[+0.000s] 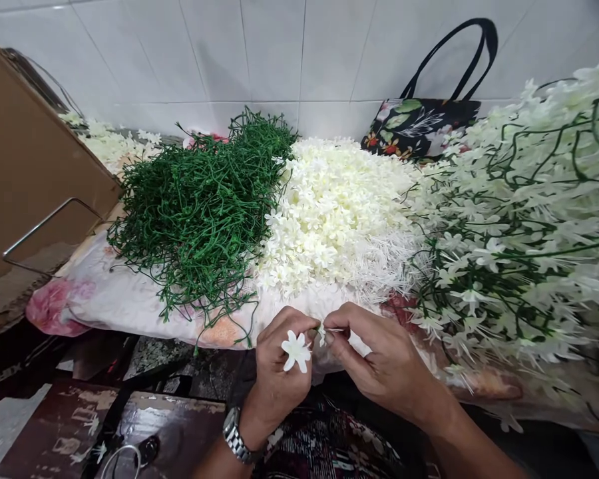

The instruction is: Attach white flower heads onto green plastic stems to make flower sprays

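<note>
My left hand (278, 370) is closed, pinching a small part at its fingertips, and a white artificial flower (296, 350) rests against its fingers. My right hand (379, 362) pinches a thin white piece (332, 329) that meets the left fingertips. Both hands hover at the near edge of a floral cloth (104, 296). On the cloth lie a heap of green plastic stems (204, 206) and a heap of loose white flowers (339, 213).
Finished white-flower sprays with green stems (524, 219) pile up at the right. A dark floral bag (419, 126) leans on the tiled wall. A cardboard sheet (24, 166) with a metal handle stands at the left. A wristwatch (237, 436) is on my left wrist.
</note>
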The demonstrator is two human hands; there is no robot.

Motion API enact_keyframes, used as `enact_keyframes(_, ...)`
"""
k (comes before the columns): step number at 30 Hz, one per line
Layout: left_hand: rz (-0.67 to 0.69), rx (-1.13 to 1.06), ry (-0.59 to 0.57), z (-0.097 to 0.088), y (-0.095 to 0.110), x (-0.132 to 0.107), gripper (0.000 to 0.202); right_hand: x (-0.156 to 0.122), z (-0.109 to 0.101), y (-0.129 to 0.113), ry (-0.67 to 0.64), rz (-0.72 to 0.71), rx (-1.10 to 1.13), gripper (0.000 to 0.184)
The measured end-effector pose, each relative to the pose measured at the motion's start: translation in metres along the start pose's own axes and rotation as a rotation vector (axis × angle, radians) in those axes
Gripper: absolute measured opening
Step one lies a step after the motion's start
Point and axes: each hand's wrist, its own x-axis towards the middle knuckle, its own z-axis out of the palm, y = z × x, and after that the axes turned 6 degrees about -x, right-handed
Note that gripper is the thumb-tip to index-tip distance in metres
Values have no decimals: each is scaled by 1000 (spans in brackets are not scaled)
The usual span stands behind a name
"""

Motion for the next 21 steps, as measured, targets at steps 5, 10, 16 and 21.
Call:
enact_keyframes(5, 26, 17, -31, 3, -4, 1, 19, -3, 4, 5, 59, 10, -52, 13)
enact_keyframes(10, -20, 6, -17, 6, -7, 1, 18, -3, 13, 9, 100, 8, -97, 13)
enact_keyframes(16, -70, -29, -1, 6, -9, 4, 16, -2, 21, 9, 122, 36, -102, 13)
enact_keyframes(21, -107, -54, -55, 4, -6, 6, 17, -2, 13, 8, 58, 49, -87, 13)
